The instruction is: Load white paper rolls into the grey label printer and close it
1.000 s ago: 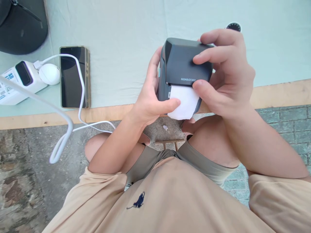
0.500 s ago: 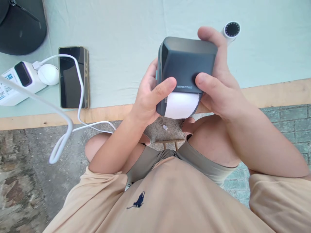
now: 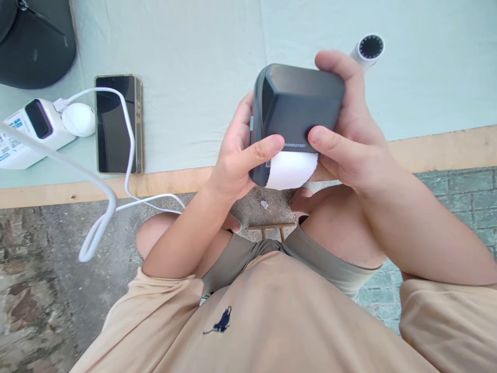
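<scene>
The left hand (image 3: 236, 158) and right hand (image 3: 354, 134) grip a dark NIIMBOT device (image 3: 306, 106) from either side, both thumbs on its cover, white paper (image 3: 292, 172) protruding from its front. On the cloth-covered worktop (image 3: 194, 93), a white cable (image 3: 130, 129) crosses a phone (image 3: 112, 134); a white cylinder (image 3: 370, 47) stands beyond the right hand, and a black bag (image 3: 39, 57) sits far left.
</scene>
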A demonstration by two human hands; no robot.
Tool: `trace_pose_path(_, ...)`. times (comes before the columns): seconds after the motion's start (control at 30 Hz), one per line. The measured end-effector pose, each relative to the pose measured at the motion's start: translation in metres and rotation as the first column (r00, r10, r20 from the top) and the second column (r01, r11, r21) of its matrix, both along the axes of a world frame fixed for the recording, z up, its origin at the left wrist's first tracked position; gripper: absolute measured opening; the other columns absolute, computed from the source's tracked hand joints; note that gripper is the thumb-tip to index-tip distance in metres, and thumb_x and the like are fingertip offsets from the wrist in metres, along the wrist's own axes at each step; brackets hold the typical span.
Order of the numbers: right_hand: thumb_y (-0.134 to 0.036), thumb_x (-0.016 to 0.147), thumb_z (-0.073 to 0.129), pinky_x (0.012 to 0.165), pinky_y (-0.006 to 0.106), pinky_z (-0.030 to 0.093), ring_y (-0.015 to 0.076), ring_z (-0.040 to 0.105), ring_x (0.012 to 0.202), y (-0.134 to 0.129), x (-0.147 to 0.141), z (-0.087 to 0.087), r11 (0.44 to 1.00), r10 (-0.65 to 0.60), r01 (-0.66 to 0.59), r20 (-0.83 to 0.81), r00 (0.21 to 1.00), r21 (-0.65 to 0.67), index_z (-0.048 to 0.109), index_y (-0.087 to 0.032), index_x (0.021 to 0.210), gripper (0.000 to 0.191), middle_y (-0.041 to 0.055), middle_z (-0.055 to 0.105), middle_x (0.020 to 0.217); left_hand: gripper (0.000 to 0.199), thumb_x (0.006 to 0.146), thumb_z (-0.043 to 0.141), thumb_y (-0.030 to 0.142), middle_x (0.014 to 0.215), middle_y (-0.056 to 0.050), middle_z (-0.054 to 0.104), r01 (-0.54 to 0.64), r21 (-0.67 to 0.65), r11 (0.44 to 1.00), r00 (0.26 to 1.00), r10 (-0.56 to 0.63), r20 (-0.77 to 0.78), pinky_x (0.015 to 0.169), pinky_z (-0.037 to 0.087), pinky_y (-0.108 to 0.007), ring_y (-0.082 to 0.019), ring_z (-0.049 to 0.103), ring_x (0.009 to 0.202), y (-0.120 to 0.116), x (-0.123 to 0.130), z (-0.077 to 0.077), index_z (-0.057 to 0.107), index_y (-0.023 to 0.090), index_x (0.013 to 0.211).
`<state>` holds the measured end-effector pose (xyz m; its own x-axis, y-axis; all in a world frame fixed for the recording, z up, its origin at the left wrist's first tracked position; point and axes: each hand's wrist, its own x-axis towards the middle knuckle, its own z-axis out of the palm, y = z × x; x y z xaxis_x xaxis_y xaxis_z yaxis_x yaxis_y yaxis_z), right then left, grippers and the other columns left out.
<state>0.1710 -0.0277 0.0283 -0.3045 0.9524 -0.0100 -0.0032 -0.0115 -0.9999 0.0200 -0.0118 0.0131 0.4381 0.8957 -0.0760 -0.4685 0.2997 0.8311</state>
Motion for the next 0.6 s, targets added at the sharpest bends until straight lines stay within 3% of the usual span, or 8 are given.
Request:
trace_pose_path(0.1,-0.028,0.077,0.046,0.092,0.023,0.046,0.0088,0.047,0.110,-0.001,0.000,-0.001,0.999,-0.025,0.025,-0.019,1.000,0.032,0.016,-0.030,0.125,0.056,-0.0002,0.041,0.123,0.030,0.073,0.051,0.026,0.106,-0.002,0.052,0.011,0.045,0.999,0.997,-0.008,-0.072,0.080,0.046,-0.029,-0.018,0.054,0.102,-0.001,0.000,0.001,0.046,0.024,0.103)
trace_pose_path(0.23,-0.035,0.074,0.048,0.092,0.023,0.046,0.0097,0.047,0.111,-0.001,0.000,-0.005,0.992,-0.080,0.086,-0.065,0.995,0.097,0.020,-0.034,0.124,0.057,-0.0032,0.044,0.118,0.035,0.072,0.053,0.031,0.111,0.001,0.049,-0.043,0.253,0.967,0.976,0.094,-0.194,0.094,0.038,-0.028,-0.018,0.045,0.111,-0.002,0.000,0.007,0.046,0.025,0.105)
trace_pose_path(0.33,-0.036,0.071,0.051,0.094,0.028,0.046,0.0114,0.046,0.112,-0.001,0.001,-0.006,0.979,-0.126,0.146,-0.142,0.982,0.141,0.023,-0.033,0.124,0.060,-0.0021,0.045,0.116,0.037,0.073,0.049,0.044,0.104,-0.002,0.053,0.000,0.428,0.904,0.930,0.158,-0.333,0.081,0.040,-0.029,-0.018,0.050,0.096,0.005,-0.008,0.014,0.049,0.024,0.105)
trace_pose_path(0.4,-0.034,0.070,0.050,0.093,0.029,0.046,0.0119,0.045,0.113,-0.001,0.001,-0.007,0.975,-0.135,0.164,-0.188,0.973,0.150,0.024,-0.032,0.123,0.059,-0.0013,0.045,0.117,0.038,0.077,0.040,0.051,0.094,-0.003,0.055,0.026,0.528,0.849,0.850,0.259,-0.459,0.069,0.039,-0.029,-0.016,0.051,0.082,0.013,-0.017,0.018,0.056,0.021,0.094)
trace_pose_path(0.47,-0.033,0.071,0.048,0.093,0.029,0.046,0.0118,0.044,0.114,0.000,0.002,-0.006,0.977,-0.141,0.168,-0.191,0.971,0.135,0.023,-0.031,0.122,0.057,-0.0008,0.044,0.119,0.033,0.072,0.050,0.052,0.076,0.000,0.053,-0.002,0.647,0.762,0.805,0.385,-0.451,0.059,0.033,-0.028,-0.012,0.048,0.069,0.020,-0.026,0.021,0.059,0.023,0.087)
trace_pose_path(0.53,-0.033,0.072,0.046,0.092,0.029,0.046,0.0117,0.043,0.114,0.001,0.003,-0.006,0.975,-0.157,0.179,-0.164,0.974,0.128,0.022,-0.031,0.121,0.055,-0.0006,0.042,0.120,0.022,0.074,0.053,0.043,0.064,0.000,0.043,-0.047,0.641,0.766,0.769,0.438,-0.466,0.058,0.027,-0.028,-0.010,0.039,0.060,0.025,-0.033,0.022,0.059,0.022,0.073)
trace_pose_path(0.6,-0.034,0.071,0.047,0.092,0.029,0.046,0.0118,0.043,0.114,0.002,0.003,-0.006,0.972,-0.164,0.183,-0.136,0.977,0.145,0.020,-0.031,0.120,0.056,-0.0006,0.042,0.120,0.023,0.072,0.056,0.039,0.058,0.000,0.032,-0.094,0.652,0.752,0.741,0.491,-0.459,0.057,0.024,-0.028,-0.008,0.030,0.055,0.026,-0.038,0.021,0.052,0.021,0.059)
